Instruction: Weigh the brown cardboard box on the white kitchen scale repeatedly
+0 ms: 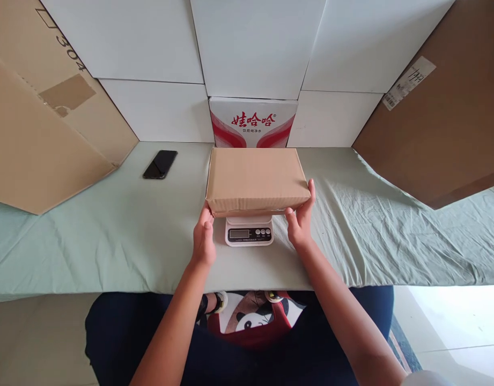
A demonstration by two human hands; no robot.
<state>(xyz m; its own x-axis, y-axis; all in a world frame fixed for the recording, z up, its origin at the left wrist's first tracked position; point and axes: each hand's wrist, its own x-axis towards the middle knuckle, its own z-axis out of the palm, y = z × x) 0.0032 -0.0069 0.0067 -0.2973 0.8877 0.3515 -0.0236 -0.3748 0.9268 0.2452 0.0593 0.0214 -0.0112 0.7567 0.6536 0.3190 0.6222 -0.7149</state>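
A closed brown cardboard box (pixel 257 174) is held level between my two hands, over a white kitchen scale (pixel 249 241). My left hand (pixel 204 238) grips its near left corner, with the fingers partly hidden behind it. At the near right corner, my right hand (pixel 301 222) has its thumb in front and its fingers along the side. The box hides most of the scale's platform; whether it rests on it I cannot tell. The scale's display and buttons face me, and no digits are readable.
A black phone (pixel 160 164) lies on the green cloth (pixel 162 230) to the left. Large cardboard panels (pixel 49 139) (pixel 443 123) stand at both sides. Behind are white panels (pixel 255 48) and a white-and-red box (pixel 253 122) with red lettering.
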